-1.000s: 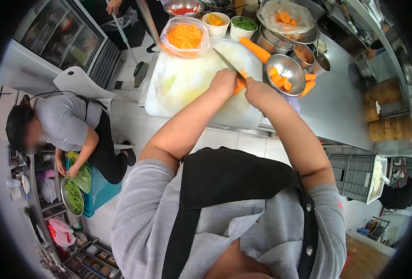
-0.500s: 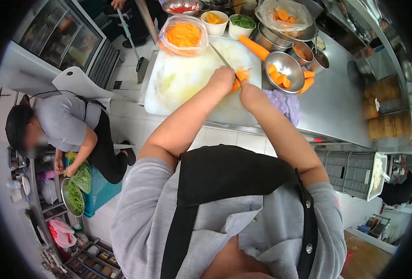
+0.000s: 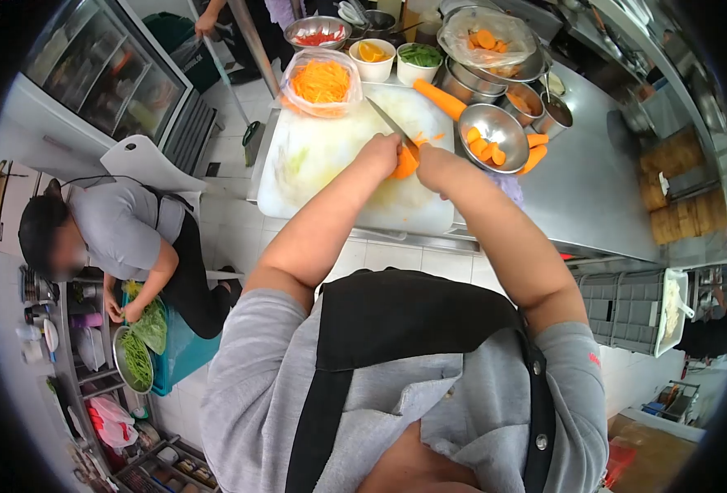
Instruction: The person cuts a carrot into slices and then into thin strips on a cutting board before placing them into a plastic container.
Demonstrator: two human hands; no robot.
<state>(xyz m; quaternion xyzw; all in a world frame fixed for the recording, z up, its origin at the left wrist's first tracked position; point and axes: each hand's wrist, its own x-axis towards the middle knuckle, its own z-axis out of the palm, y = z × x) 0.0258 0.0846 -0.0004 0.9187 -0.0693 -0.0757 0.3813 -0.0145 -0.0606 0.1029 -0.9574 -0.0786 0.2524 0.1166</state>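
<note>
My right hand [image 3: 443,171] is closed at the near end of a knife [image 3: 390,121], its handle hidden in the grip. The blade points away and to the left over a white cutting board [image 3: 298,185]. Close beside it, my left hand [image 3: 380,156] is curled against the blade and a piece of carrot [image 3: 405,162], pressing the carrot to the board; its fingertips are partly hidden. A few carrot shreds [image 3: 436,137] lie beyond my right hand. At the board's far left corner stands a clear bag of shredded carrot [image 3: 321,82].
Right of the board, a steel bowl [image 3: 507,131] holds carrot chunks, with a whole carrot [image 3: 439,100] and a purple cloth [image 3: 507,187] nearby. White tubs [image 3: 373,67] and steel pots [image 3: 554,119] stand behind. At left, a seated person [image 3: 121,218] handles green vegetables [image 3: 137,359].
Both hands have shifted slightly left and nearer in view, the knife with them. More of the carrot piece shows between them. The view has moved a little.
</note>
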